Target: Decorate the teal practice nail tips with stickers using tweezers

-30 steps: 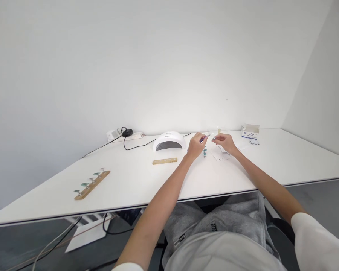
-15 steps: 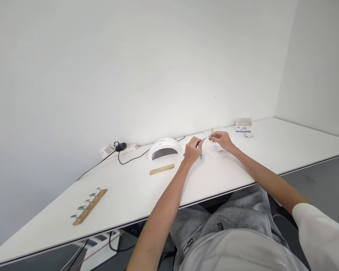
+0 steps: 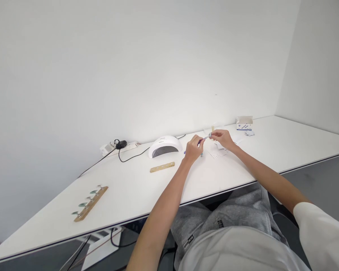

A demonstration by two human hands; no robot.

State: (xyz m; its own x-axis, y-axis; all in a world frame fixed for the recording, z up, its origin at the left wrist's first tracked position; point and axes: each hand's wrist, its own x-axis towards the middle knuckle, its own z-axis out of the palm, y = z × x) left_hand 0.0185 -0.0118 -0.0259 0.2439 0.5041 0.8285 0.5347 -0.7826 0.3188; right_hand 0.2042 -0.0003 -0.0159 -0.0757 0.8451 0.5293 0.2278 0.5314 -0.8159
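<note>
L hand point(image 3: 194, 148) grips purple tool point(image 3: 199, 142), mid part hidden by fingers; R hand point(image 3: 222, 138) pinches tiny bit point(image 3: 209, 135) at tool's tip, too small to ID; card point(image 3: 217, 154) below R fingers, print illegible

The left hand point(image 3: 194, 149) grips a slim purple tool point(image 3: 200, 142), tip directed right at a small piece point(image 3: 210, 135) pinched in the right hand's point(image 3: 223, 139) fingers. Counter point(image 3: 130, 184) layout: white arched device point(image 3: 161, 142), far centre; wooden bar point(image 3: 90, 204) with green pieces point(image 3: 83, 204), near left; carton point(image 3: 244, 127), far right.
</note>
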